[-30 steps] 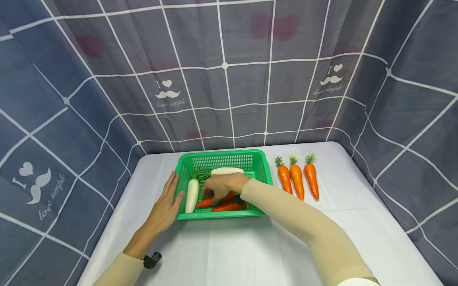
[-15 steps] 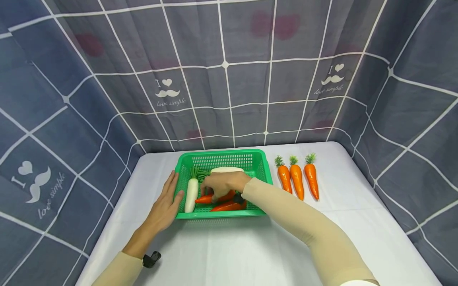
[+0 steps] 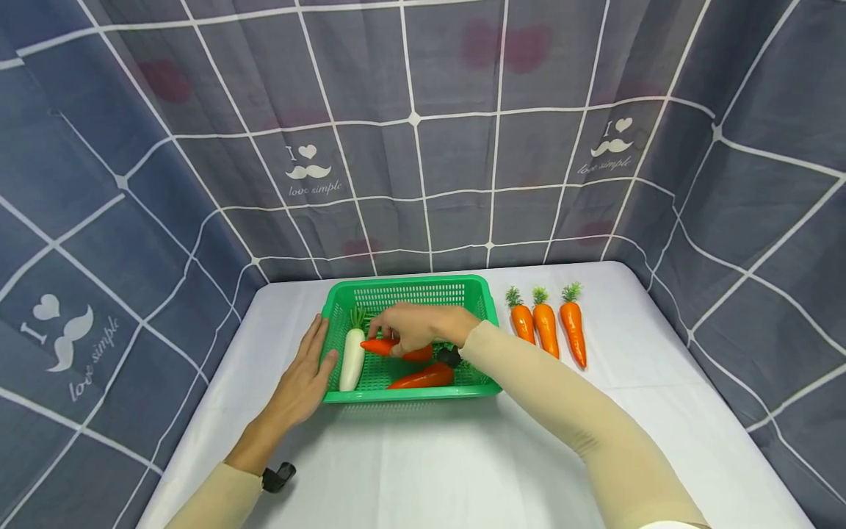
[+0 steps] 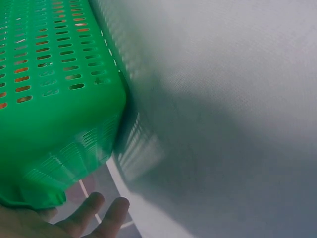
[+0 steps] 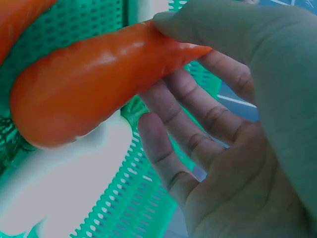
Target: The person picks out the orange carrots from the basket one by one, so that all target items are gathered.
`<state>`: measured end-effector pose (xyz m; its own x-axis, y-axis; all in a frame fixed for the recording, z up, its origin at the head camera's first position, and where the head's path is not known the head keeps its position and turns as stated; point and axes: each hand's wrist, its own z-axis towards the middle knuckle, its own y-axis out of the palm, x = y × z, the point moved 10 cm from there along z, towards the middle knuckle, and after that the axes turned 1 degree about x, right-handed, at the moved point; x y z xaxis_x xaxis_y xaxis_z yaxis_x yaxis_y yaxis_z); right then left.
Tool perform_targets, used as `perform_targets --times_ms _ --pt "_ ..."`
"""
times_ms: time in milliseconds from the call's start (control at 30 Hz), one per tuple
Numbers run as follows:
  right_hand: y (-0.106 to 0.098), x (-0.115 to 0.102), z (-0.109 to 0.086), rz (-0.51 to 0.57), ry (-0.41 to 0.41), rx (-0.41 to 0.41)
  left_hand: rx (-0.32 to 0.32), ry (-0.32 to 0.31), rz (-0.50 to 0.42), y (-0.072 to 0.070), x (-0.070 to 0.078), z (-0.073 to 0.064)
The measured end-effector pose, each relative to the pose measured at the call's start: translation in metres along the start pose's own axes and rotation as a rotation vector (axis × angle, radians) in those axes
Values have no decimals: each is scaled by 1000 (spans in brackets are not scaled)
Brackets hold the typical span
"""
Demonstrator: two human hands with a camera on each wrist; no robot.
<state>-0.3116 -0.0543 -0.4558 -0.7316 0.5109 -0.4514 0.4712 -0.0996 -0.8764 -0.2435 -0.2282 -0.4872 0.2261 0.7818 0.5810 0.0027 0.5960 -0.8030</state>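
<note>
In the head view my right hand pinches a carrot inside the green basket. Its thumb and fingers are near the pointed end of that carrot, as the right wrist view shows. A second carrot lies on the basket floor by the near side. Along the left wall rests a white radish with green leaves. A blurred white radish is under the held carrot in the right wrist view. My left hand rests, fingers straight, against the basket's left side.
On the white table, right of the basket, lie an orange carrot, a middle carrot and a right-hand carrot. Dark checked curtains enclose the back and sides.
My right hand has moved the carrot away from the front carrot, up and towards the back of the basket. My left hand stays at the basket's side.
</note>
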Motion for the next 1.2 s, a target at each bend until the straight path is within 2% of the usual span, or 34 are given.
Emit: perform_targets --times_ms 400,600,967,1200 --pt "-28 2 -22 -13 -31 98 3 5 2 -1 1 -2" --pt "-37 6 -36 34 -22 125 9 4 4 -1 0 -1" --pt "-58 16 -68 91 -17 240 9 2 -2 -1 -1 -1" --pt "-67 28 -95 104 20 313 8 6 -8 -1 0 -1"
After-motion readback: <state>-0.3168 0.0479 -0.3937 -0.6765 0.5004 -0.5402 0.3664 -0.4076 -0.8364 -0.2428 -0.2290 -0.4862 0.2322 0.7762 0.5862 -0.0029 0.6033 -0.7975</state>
